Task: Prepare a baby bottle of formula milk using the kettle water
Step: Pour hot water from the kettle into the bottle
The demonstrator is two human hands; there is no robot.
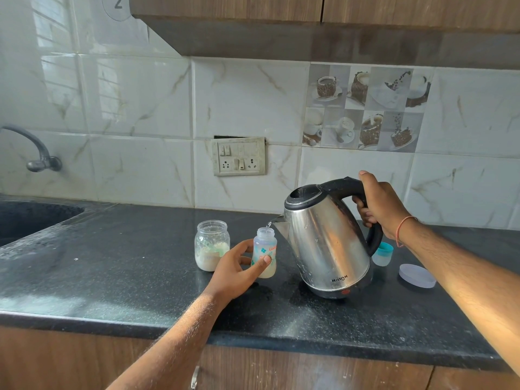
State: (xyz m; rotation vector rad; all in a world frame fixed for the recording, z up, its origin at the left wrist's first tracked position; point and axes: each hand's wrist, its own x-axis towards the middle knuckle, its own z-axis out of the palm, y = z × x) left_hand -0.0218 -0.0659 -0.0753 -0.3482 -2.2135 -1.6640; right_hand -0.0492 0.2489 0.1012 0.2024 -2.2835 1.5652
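My right hand (378, 205) grips the black handle of a steel kettle (327, 240), tilted to the left above the counter. Water runs from its spout into the open neck of a small baby bottle (264, 250). The bottle stands upright on the dark counter (126, 277) with pale powder or milk at its bottom. My left hand (239, 267) holds the bottle between thumb and fingers. Just left of the bottle stands an open glass jar of formula powder (211, 244) with a green scoop inside.
The bottle's teal-ringed cap (383, 253) sits behind the kettle, and a pale round lid (417, 275) lies to its right. A sink (31, 218) and tap (36, 153) are at far left. A switch and socket plate (239, 156) is on the tiled wall.
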